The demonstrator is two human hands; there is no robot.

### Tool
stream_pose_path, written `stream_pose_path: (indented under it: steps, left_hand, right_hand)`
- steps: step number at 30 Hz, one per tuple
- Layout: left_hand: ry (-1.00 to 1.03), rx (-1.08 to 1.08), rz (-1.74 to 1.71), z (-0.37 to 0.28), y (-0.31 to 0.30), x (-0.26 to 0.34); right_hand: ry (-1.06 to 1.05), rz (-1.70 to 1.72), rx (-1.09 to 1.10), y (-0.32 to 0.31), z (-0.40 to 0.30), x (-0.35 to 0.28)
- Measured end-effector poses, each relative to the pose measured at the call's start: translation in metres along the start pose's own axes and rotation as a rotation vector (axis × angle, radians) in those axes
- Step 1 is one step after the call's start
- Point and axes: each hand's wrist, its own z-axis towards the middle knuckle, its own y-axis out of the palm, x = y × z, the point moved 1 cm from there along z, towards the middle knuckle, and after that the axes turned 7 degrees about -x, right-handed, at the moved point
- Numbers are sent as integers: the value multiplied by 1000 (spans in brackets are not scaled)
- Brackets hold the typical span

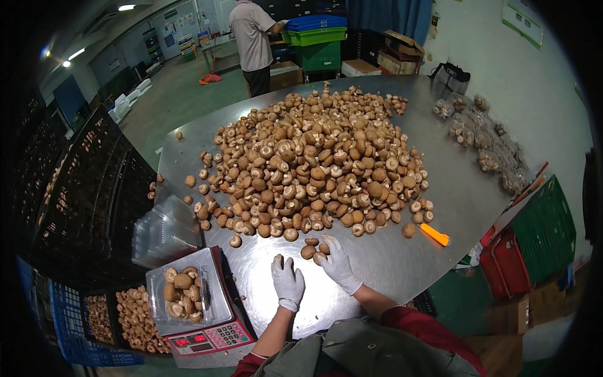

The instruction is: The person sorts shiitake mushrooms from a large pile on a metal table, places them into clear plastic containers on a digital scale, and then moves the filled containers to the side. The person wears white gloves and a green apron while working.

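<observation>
My left hand (288, 282), in a white glove, hovers over or rests on the steel table (264, 301); its fingers are apart and hold nothing. To its right, my gloved right hand (338, 265) touches a small group of brown mushrooms (308, 252), thumb and fingers around one side. Whether it grips one is unclear. Beyond both hands rises a large heap of mushrooms (311, 160), caps and pale stems mixed. On the left, a red digital scale (209, 337) bears a clear plastic tray (202, 282) with several mushrooms (183, 281) in it.
An orange-handled knife (435, 234) lies right of the heap. Stacked clear trays (165, 231) stand behind the scale, beside black crates (89, 188). Bagged mushrooms (480, 132) line the right edge. Crates of cut stems (136, 315) sit lower left. A person (254, 40) stands beyond the table.
</observation>
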Motion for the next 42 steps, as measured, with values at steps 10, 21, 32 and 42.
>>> stream_pose_path:
  steps: [10,21,32,42]
  left_hand:
    - [-10,31,-18,0,1,0]
    - [-26,12,-18,1,-2,2]
    - [13,36,33,1,0,2]
    - [-8,19,-34,1,2,-1]
  right_hand:
    - [-71,-158,116,-5,1,-7]
    - [-85,-207,59,-3,6,-10]
    - [17,-227,-41,-3,5,-12]
    - [32,-239,-107,-5,6,-19]
